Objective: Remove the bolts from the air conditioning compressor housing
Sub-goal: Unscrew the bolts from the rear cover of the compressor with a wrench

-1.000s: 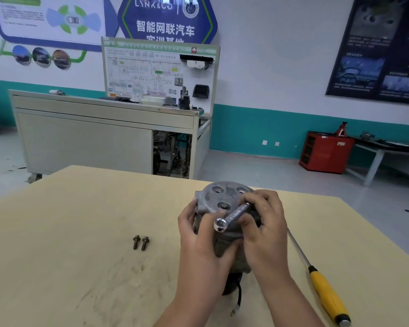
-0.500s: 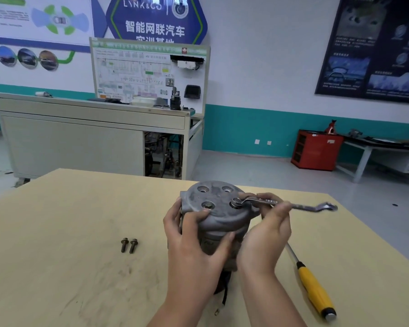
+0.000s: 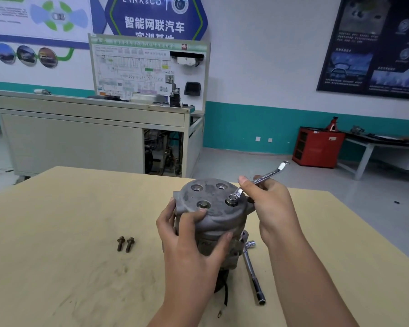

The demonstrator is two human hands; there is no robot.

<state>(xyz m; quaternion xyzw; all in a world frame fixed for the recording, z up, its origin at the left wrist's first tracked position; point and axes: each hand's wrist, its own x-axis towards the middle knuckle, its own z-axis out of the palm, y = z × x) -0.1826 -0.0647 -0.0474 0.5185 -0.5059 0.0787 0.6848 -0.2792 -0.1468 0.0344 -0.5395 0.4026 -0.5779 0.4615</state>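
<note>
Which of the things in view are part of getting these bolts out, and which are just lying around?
In the job: compressor housing, wrench, nearer seated bolt, two loose bolts, left hand, right hand.
Lying about: socket bar, red cabinet.

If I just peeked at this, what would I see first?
The grey compressor stands in the middle of the table, gripped by the left hand. The right hand holds a shiny wrench, its ring end set on a bolt on the compressor's top. Two loose bolts lie on the table to the left.
</note>
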